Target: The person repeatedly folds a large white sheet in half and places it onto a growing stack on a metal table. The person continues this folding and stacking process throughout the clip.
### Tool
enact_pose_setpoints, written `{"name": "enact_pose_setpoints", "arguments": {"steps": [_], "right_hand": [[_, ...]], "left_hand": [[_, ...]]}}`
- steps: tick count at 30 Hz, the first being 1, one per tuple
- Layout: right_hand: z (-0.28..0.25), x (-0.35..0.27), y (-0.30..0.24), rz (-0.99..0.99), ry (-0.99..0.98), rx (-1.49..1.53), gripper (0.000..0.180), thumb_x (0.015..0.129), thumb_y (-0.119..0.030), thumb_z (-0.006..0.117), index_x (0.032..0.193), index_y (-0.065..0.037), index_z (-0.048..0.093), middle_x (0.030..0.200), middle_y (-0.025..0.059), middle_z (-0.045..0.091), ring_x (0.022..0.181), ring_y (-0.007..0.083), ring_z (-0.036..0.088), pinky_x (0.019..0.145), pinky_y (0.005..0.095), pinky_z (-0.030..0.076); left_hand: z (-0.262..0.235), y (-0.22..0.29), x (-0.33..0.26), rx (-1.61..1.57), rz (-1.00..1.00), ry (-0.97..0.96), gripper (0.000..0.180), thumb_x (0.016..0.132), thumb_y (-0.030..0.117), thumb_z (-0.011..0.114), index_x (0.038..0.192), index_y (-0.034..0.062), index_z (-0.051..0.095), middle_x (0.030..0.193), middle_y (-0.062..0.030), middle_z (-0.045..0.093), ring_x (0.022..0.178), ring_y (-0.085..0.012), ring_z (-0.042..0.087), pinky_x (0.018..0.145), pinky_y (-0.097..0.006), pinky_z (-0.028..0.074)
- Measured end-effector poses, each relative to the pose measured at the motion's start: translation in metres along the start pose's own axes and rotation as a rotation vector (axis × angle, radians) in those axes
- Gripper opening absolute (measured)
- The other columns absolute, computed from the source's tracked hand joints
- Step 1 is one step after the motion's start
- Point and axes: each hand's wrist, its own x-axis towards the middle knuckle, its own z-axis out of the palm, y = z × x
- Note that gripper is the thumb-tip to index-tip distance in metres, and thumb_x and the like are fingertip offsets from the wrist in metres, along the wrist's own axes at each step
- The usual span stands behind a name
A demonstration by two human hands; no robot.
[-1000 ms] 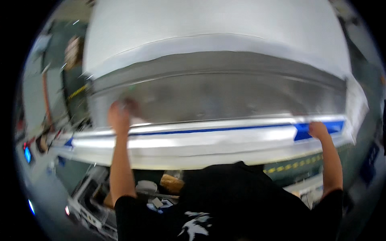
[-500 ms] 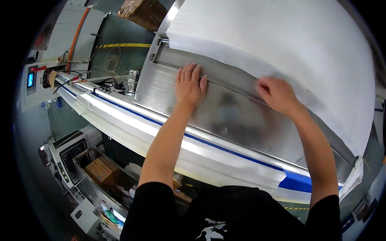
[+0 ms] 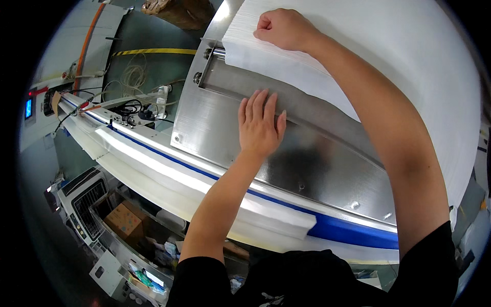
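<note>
My left hand lies flat on the shiny metal plate, its fingers spread and the tips at the edge of a long recessed strip. Over the broad white sheet my right hand is closed, thumb against curled fingers. Whatever it may hold is hidden. The sheet's loose near edge hangs in a wavy line over part of the dark grey recess. A steel roller end shows at the recess's left corner. My right forearm crosses above the sheet and the plate.
A blue strip and white cloth run along the plate's near side. Cables and fittings sit left of it. Below left, an open bin holds a cardboard box. A wrapped brown box stands beyond.
My right hand has moved from the sheet's near edge up and left over the sheet, still closed. My left hand has shifted slightly right in the picture and stays flat. The whole view has shifted a little.
</note>
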Motion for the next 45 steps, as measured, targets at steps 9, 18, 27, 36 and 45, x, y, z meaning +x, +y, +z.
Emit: {"name": "enact_pose_setpoints", "arguments": {"steps": [9, 18, 27, 36, 45], "right_hand": [[0.0, 0.001, 0.0, 0.095, 0.077, -0.077, 0.022, 0.075, -0.029, 0.063, 0.081, -0.009, 0.066, 0.077, 0.0052, 0.066, 0.071, 0.0192, 0.062, 0.07, 0.0314, 0.048], [0.0, -0.002, 0.0, 0.116, 0.087, -0.085, 0.021, 0.075, -0.031, 0.062, 0.081, -0.011, 0.067, 0.076, 0.0038, 0.067, 0.071, 0.0202, 0.062, 0.067, 0.0328, 0.049], [0.005, -0.003, 0.012, 0.05, 0.186, -0.158, 0.022, 0.077, -0.033, 0.06, 0.082, -0.013, 0.066, 0.075, 0.0019, 0.067, 0.07, 0.0205, 0.063, 0.066, 0.0327, 0.049], [0.009, 0.0, 0.02, -0.002, 0.219, -0.168, 0.023, 0.078, -0.036, 0.058, 0.084, -0.016, 0.067, 0.077, 0.0048, 0.067, 0.073, 0.0249, 0.063, 0.068, 0.0377, 0.05], [0.005, -0.087, -0.006, -0.109, 0.31, -0.021, 0.021, 0.084, -0.03, 0.051, 0.081, -0.014, 0.064, 0.076, 0.009, 0.064, 0.071, 0.0301, 0.062, 0.065, 0.0454, 0.049]], "left_hand": [[0.0, 0.002, 0.002, 0.002, 0.024, -0.003, 0.04, 0.087, 0.029, 0.05, 0.119, 0.0058, 0.049, 0.121, -0.0144, 0.048, 0.117, -0.0313, 0.043, 0.103, -0.047, 0.027], [-0.003, -0.001, 0.009, -0.104, -0.02, 0.037, 0.041, 0.086, 0.024, 0.051, 0.123, 0.0062, 0.047, 0.124, -0.0149, 0.047, 0.118, -0.0314, 0.042, 0.1, -0.048, 0.027], [-0.013, -0.068, 0.114, 0.264, 0.226, 0.254, 0.046, 0.08, 0.018, 0.056, 0.125, 0.015, 0.048, 0.131, -0.0113, 0.044, 0.116, -0.0291, 0.045, 0.096, -0.044, 0.032], [-0.014, -0.075, 0.097, 0.263, 0.174, 0.233, 0.032, 0.077, 0.022, 0.06, 0.108, 0.0193, 0.058, 0.125, -0.0034, 0.049, 0.113, -0.0245, 0.048, 0.095, -0.041, 0.034], [-0.055, -0.088, 0.117, 0.342, 0.516, -0.131, 0.033, 0.073, 0.018, 0.062, 0.105, 0.0149, 0.053, 0.12, -0.0027, 0.054, 0.109, -0.0217, 0.052, 0.096, -0.041, 0.035]]}}
